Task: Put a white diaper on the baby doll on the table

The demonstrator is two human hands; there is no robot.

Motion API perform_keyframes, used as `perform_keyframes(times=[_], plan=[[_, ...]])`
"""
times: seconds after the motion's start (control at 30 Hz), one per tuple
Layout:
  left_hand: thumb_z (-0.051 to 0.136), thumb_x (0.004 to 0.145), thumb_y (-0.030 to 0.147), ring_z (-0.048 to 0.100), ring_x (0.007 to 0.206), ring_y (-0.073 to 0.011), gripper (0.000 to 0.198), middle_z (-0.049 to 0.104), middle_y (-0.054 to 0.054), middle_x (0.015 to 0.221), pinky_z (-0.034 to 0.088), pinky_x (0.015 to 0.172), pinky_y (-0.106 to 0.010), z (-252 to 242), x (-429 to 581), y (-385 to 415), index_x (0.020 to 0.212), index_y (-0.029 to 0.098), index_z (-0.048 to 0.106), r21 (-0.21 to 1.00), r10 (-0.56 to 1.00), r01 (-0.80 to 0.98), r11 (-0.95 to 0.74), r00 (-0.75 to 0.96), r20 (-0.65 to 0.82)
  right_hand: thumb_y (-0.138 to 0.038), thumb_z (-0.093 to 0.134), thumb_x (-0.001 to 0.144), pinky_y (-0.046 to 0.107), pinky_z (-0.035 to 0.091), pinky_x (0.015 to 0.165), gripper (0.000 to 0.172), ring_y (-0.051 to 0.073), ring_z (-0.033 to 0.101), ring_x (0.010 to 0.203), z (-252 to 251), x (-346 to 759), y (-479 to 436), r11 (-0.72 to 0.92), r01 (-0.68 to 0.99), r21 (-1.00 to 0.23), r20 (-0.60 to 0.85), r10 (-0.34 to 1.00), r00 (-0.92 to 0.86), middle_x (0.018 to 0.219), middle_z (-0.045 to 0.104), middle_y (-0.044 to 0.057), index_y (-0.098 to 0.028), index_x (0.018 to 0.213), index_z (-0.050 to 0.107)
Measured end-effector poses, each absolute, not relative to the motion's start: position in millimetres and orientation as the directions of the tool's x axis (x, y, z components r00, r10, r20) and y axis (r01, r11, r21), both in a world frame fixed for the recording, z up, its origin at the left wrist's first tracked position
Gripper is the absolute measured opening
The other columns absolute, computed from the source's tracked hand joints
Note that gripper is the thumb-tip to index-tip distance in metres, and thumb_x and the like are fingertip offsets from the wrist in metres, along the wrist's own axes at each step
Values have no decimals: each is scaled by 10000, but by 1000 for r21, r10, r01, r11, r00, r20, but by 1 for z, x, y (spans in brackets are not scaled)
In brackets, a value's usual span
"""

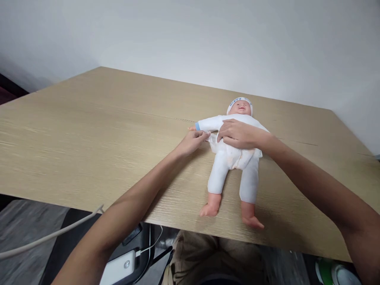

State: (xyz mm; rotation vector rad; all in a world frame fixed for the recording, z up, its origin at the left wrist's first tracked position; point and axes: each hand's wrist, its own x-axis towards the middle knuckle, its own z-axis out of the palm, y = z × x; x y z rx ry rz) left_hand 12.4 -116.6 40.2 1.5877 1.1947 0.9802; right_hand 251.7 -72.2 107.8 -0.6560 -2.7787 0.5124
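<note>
While pinching the side flap (213,142) of the white diaper (237,158) between thumb and fingertips of the left hand (194,141), rests the right hand (240,133) with bent fingers across the belly of the doll (219,170), face up on the wooden table (89,138) with feet toward the near edge. Cannot tell whether gripping anything with the right.

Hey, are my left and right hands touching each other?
Apart: the head view shows white diaper material in the gap between the left hand and the right hand.
</note>
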Motion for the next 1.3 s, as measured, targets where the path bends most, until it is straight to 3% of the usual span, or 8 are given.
perform_keyframes(times=[0.23, 0.33, 0.43, 0.57, 0.73, 0.83, 1.0, 1.3], plan=[[633, 948, 561, 379, 651, -154, 509, 415, 17, 653, 300, 681, -333, 53, 33, -112, 613, 230, 441, 973, 977, 168, -157, 169, 129, -352, 447, 1088, 553, 343, 1282, 418, 272, 703, 1060, 106, 257, -75, 820, 357, -447, 198, 480, -855, 1003, 811, 13, -312, 901, 819], [649, 964, 532, 385, 638, -148, 490, 441, 20, 651, 300, 674, -325, 64, 43, -112, 627, 224, 469, 971, 977, 175, -163, 167, 134, -383, 356, 1148, 508, 399, 1215, 471, 282, 687, 1174, 112, 269, -83, 804, 393, -446, 387, 569, -725, 1122, 802, 47, -288, 1020, 799], [666, 979, 495, 327, 593, -131, 525, 386, 38, 610, 272, 639, -314, 71, 55, -109, 598, 226, 427, 971, 976, 173, -165, 169, 136, -449, 403, 1151, 457, 458, 1044, 428, 279, 668, 1027, 108, 281, -89, 720, 508, -473, 504, 694, -515, 994, 759, 62, -264, 978, 747], [675, 998, 470, 357, 584, -128, 506, 438, 30, 611, 277, 611, -307, 69, 78, -102, 608, 218, 473, 982, 983, 140, -127, 153, 105, -552, 437, 1133, 392, 423, 811, 467, 234, 585, 800, 94, 285, -87, 576, 579, -577, 350, 815, -461, 790, 653, 24, -258, 840, 649], [578, 1048, 730, 337, 617, -141, 659, 386, 29, 635, 288, 605, -329, 53, 96, -97, 650, 232, 409, 993, 988, 73, -93, 128, 83, -648, 526, 1080, 379, 396, 855, 507, 216, 549, 821, 83, 277, -83, 542, 531, -652, 311, 829, -466, 775, 635, 5, -251, 776, 607], [540, 1061, 780, 386, 669, -149, 654, 413, 27, 694, 351, 650, -329, 40, 93, -97, 723, 231, 430, 973, 963, -33, -229, 136, 232, -579, 662, 1009, 362, 361, 758, 453, 187, 466, 731, 82, 276, -82, 509, 528, -680, 294, 849, -439, 695, 526, -19, -244, 716, 575], [792, 962, 684, 405, 675, -129, 503, 490, 56, 777, 332, 636, -283, 21, 82, -101, 1035, 247, 554, 942, 926, -179, -283, 204, 316, -410, 651, 969, 350, 316, 687, 300, 165, 437, 709, 84, 283, -82, 469, 508, -723, 245, 861, -446, 708, 510, -26, -231, 739, 576], [859, 928, 559, 445, 719, -136, 449, 535, 38, 861, 389, 688, -284, 20, 80, -103, 1085, 245, 578, 924, 917, -41, -381, 111, 383, -219, 684, 839, 325, 421, 717, 147, 168, 525, 749, 76, 282, -78, 575, 465, -673, 448, 817, -363, 845, 606, -28, -252, 903, 556]])
